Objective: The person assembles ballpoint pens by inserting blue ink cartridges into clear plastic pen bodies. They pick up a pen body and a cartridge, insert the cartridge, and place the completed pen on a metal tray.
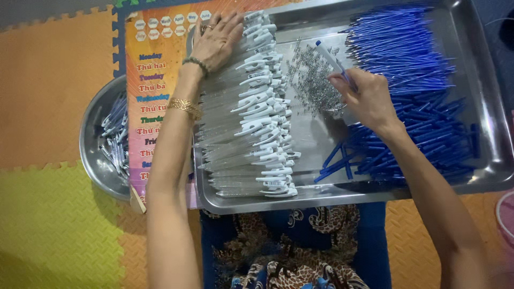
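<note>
The left hand [217, 40] lies flat and open on the row of clear pen barrels [243, 115] at centre frame; the right hand [364, 96] pinches a blue refill [329, 56] above the small springs [313, 80]. A nudge could scatter springs across the steel tray [482, 53].

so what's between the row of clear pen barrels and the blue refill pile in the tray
A heap of small metal springs on the tray floor, between the barrels and refills, in the head view.
</note>
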